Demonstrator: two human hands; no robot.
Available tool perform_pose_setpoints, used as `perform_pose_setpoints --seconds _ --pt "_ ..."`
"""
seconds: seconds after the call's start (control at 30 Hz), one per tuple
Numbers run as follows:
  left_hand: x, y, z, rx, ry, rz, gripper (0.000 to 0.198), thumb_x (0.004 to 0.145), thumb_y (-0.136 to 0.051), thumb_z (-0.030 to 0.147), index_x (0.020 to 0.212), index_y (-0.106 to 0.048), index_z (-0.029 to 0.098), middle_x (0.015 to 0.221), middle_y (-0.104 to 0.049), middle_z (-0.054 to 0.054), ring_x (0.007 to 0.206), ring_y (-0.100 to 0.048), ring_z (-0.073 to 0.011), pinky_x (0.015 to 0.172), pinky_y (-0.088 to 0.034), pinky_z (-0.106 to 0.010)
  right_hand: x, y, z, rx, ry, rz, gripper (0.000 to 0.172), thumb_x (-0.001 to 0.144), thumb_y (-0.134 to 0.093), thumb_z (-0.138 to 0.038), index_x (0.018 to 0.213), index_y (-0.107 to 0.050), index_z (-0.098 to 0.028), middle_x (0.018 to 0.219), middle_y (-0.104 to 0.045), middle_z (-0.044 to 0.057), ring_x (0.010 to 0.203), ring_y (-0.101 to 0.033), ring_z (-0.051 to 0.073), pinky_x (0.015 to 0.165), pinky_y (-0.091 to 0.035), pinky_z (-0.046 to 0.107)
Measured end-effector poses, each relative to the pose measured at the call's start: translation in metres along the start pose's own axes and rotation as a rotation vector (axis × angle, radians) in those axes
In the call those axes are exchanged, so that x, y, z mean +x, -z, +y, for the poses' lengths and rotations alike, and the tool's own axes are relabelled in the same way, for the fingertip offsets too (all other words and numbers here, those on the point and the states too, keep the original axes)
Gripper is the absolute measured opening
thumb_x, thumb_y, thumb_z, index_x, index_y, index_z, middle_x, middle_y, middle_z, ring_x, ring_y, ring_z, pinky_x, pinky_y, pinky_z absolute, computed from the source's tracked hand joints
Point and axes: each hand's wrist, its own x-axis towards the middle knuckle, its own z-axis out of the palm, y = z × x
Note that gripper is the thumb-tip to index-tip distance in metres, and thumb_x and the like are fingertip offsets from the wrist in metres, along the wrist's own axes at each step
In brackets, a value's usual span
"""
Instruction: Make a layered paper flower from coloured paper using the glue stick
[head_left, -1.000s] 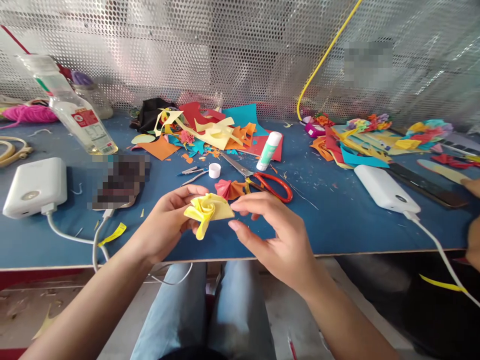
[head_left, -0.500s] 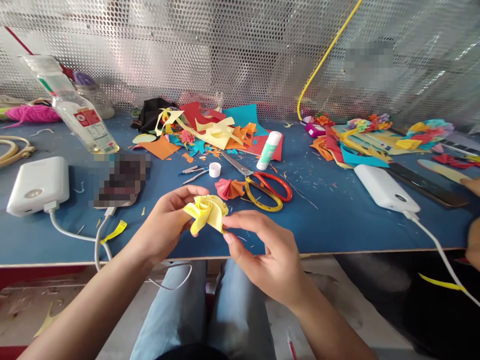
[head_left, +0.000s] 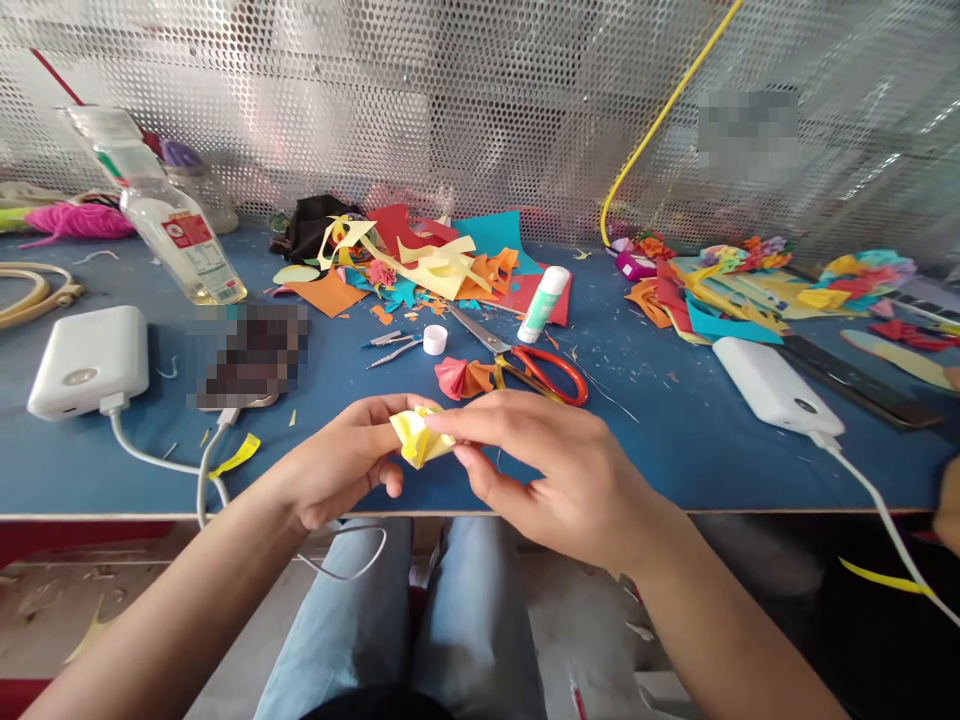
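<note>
Between my hands, above the table's front edge, is a yellow folded paper flower (head_left: 420, 438). My left hand (head_left: 346, 455) holds it from the left, fingers closed around its side and partly behind it. My right hand (head_left: 544, 460) pinches its right side, with the index finger lying across the top of the folds. Just beyond my fingers lie a pink and orange pleated paper piece (head_left: 459, 378) and scissors (head_left: 555, 372) with red and yellow handles, partly hidden by my right hand. A glue stick (head_left: 543, 304) stands uncapped near them, its white cap (head_left: 434, 340) to the left.
A heap of coloured paper scraps (head_left: 420, 262) lies at the back, before a perforated metal panel (head_left: 465, 110). To the left are a glass bottle (head_left: 186, 245), a phone (head_left: 255, 350) and a power bank (head_left: 90, 362). Another power bank (head_left: 776, 385) lies right, near another person's hand (head_left: 949, 500).
My right hand has moved up and left over the yellow flower, its index finger now on top. The flower looks more gathered and tilted, and my right hand covers part of the scissors' handle.
</note>
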Motion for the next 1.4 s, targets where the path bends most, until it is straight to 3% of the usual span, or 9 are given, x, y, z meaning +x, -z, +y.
perform_pose_setpoints --seconds 0.4,0.57,0.8,1.03,1.13,1.23,1.27,1.33,1.4 --pt "0.0 0.005 -0.007 -0.202 0.089 -0.161 0.009 0.068 -0.068 0.016 0.075 -0.066 0.012 0.064 -0.058 -0.001 0.047 -0.053 -0.0045 0.037 -0.044 -0.008 0.002 0.004 0.0 -0.008 -0.014 -0.014 0.026 0.084 -0.05 -0.014 0.107 -0.057 -0.022 0.093 -0.057 0.003 0.087 -0.055 0.012 0.08 -0.047 0.024" --pt "-0.001 0.004 -0.006 -0.18 0.132 -0.16 0.006 0.067 -0.069 0.012 0.071 -0.065 0.013 0.062 -0.058 0.001 0.045 -0.052 -0.004 0.036 -0.045 -0.009 0.006 0.007 -0.004 0.005 -0.033 -0.13 0.017 0.086 -0.049 -0.018 0.098 -0.062 -0.019 0.087 -0.053 0.003 0.084 -0.051 0.011 0.081 -0.044 0.024" --pt "-0.002 0.0 -0.007 -0.105 0.151 -0.169 0.005 0.07 -0.066 0.015 0.074 -0.067 0.013 0.06 -0.056 0.001 0.044 -0.049 -0.003 0.035 -0.044 -0.008 0.01 0.007 -0.007 0.061 -0.06 -0.123 0.009 0.082 -0.054 -0.016 0.087 -0.061 -0.012 0.083 -0.051 0.001 0.08 -0.05 0.008 0.08 -0.041 0.02" --pt "-0.002 -0.003 -0.009 0.013 0.126 -0.123 0.01 0.071 -0.065 0.025 0.075 -0.065 0.015 0.065 -0.059 0.0 0.046 -0.05 -0.0039 0.037 -0.041 -0.01 0.009 0.004 -0.007 0.039 -0.035 -0.137 0.005 0.08 -0.057 -0.018 0.077 -0.059 -0.014 0.078 -0.053 -0.001 0.075 -0.051 0.007 0.075 -0.042 0.02" --pt "-0.005 -0.004 -0.009 0.2 -0.125 0.123 0.012 0.075 -0.06 0.028 0.08 -0.062 0.017 0.067 -0.059 0.001 0.051 -0.052 -0.0068 0.039 -0.042 -0.013 0.004 0.005 -0.007 -0.067 0.065 -0.022 0.004 0.078 -0.06 -0.018 0.075 -0.059 -0.016 0.076 -0.056 -0.001 0.075 -0.053 0.008 0.074 -0.042 0.022" --pt "-0.017 -0.001 -0.011 0.498 -0.716 0.563 0.006 0.077 -0.059 0.024 0.078 -0.06 0.018 0.07 -0.058 0.0 0.057 -0.055 -0.0088 0.044 -0.044 -0.016 -0.006 0.007 -0.009 -0.235 0.176 0.115 0.003 0.076 -0.062 -0.015 0.077 -0.06 -0.018 0.073 -0.059 -0.002 0.071 -0.054 0.009 0.069 -0.041 0.025" --pt "-0.024 -0.001 -0.011 0.601 -0.935 0.632 0.002 0.077 -0.059 0.02 0.077 -0.06 0.019 0.071 -0.059 0.0 0.059 -0.056 -0.0093 0.046 -0.046 -0.018 -0.01 0.008 -0.011 -0.273 0.197 0.147 0.006 0.075 -0.063 -0.014 0.078 -0.061 -0.018 0.071 -0.06 -0.003 0.069 -0.054 0.009 0.067 -0.041 0.026" --pt "-0.038 -0.001 -0.011 0.923 -1.272 0.51 0.012 0.069 -0.066 0.013 0.078 -0.06 0.019 0.073 -0.062 0.0 0.068 -0.06 -0.0126 0.057 -0.052 -0.022 -0.017 0.009 -0.014 -0.309 0.21 0.189 0.013 0.073 -0.064 -0.012 0.082 -0.063 -0.02 0.068 -0.062 -0.004 0.068 -0.054 0.009 0.067 -0.04 0.025" --pt "-0.049 -0.003 -0.01 1.208 -1.362 0.277 0.021 0.065 -0.07 0.01 0.082 -0.06 0.017 0.075 -0.065 -0.001 0.068 -0.062 -0.0118 0.06 -0.054 -0.022 -0.023 0.007 -0.019 -0.32 0.173 0.218 0.016 0.071 -0.065 -0.01 0.084 -0.063 -0.02 0.066 -0.063 -0.005 0.068 -0.055 0.008 0.068 -0.041 0.025"
